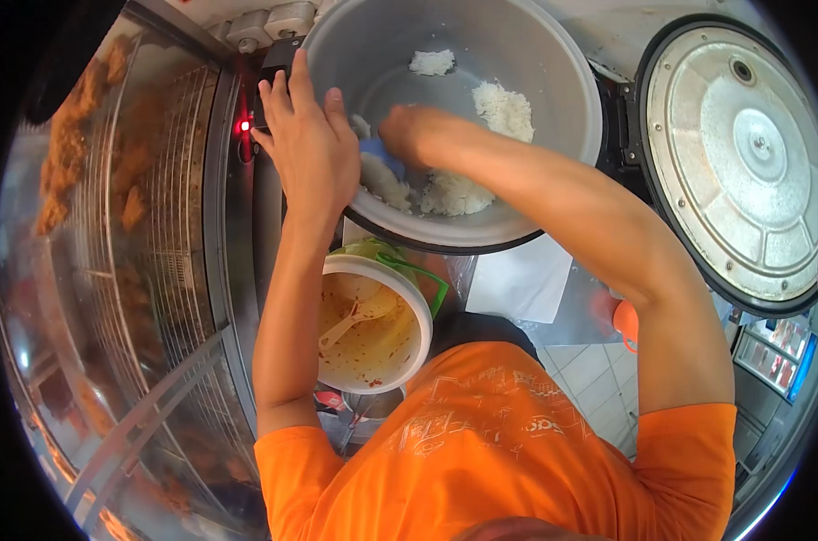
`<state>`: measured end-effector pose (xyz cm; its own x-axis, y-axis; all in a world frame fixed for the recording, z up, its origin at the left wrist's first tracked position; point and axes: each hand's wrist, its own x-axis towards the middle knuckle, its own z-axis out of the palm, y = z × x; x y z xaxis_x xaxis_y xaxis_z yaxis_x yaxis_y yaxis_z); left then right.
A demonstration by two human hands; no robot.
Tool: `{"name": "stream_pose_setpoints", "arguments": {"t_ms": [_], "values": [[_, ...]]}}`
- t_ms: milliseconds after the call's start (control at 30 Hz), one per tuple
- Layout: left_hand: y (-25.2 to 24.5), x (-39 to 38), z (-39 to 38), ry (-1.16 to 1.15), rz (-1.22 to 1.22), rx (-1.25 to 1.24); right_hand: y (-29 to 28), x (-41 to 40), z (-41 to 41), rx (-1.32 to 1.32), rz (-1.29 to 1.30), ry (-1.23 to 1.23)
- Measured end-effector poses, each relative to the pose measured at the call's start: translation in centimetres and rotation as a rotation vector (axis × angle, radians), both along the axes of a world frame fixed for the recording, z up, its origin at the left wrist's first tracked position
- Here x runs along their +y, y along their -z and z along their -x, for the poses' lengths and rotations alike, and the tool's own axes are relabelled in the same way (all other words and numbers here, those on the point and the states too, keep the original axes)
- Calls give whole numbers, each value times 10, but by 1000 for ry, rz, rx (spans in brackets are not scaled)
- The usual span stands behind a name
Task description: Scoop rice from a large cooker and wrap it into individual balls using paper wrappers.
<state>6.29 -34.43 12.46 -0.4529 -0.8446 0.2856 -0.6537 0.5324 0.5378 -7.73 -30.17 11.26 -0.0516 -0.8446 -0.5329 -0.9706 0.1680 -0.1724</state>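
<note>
A large rice cooker pot [551, 74] holds several clumps of white cooked rice [503, 111] on its bottom and lower wall. Inside it, my right hand [415, 135] is curled around a blue utensil [387, 157], probably a rice paddle, whose lower part lies against the rice at the near left. My fingers hide its handle. Flat against the pot's left rim rests my left hand [314, 138], its fingers spread and holding nothing.
The cooker's round metal lid [726, 162] stands raised at the right. Below the pot is a white tub [419, 324] with a pale ladle [344, 328] in oily sauce. A glass case with wire racks [179, 135] and fried food [71, 149] lines the left. White paper [520, 284] lies near the pot.
</note>
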Motion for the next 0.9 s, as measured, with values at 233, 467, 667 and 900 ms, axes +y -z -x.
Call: {"name": "stream_pose_setpoints", "arguments": {"t_ms": [233, 467, 667, 900], "values": [[0, 0, -7, -21, 11, 24, -46, 66, 17, -191, -31, -43], [3, 0, 0, 6, 20, 83, -38, 70, 66, -97, 217, 209], [5, 0, -8, -11, 17, 103, -52, 66, 41, -26, 130, 111], [2, 1, -4, 7, 24, 98, -20, 38, 68, 141, -176, 191]]}}
